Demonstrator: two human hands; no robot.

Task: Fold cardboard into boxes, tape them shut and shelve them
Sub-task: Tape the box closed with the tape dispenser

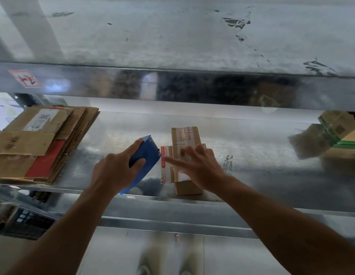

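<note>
Head | left hand grips blue dispenser | right hand flat, pressing taped cardboard box

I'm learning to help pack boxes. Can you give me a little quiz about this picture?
1. What colour is the tape dispenser in the left hand?
2. True or false: the right hand rests on the small box.
3. Where is the flat cardboard stack: A left of the small box, B right of it, C on top of it?
Key: 1 blue; 2 true; 3 A.
</note>
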